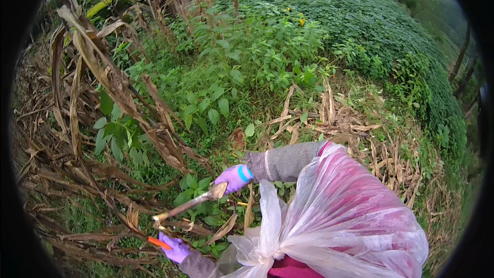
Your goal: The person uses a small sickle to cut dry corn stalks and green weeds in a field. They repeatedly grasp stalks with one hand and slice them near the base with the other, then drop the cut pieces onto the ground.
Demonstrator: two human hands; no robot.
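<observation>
My right hand [233, 178], in a purple glove with a blue cuff, is closed around a short piece of dry stalk [189, 205]. The stalk slants down to the left and ends in a pale tip, with a scrap of brown husk near my fingers. Below it, my left hand [175, 249], in a purple glove, grips an orange handle [159, 243]. What the handle belongs to cannot be made out. Clear plastic sheeting [347, 208], knotted in front, covers my pink clothing. Grey checked sleeves [287, 160] reach to both gloves.
Dry corn stalks [112, 81] lean and lie tangled on the left, close to both hands. Leafy green weeds [231, 73] grow ahead. Dry corn leaves [339, 116] cover ground behind my right arm. A dense green crop [347, 19] spreads beyond, with tree trunks [461, 54] at the far right.
</observation>
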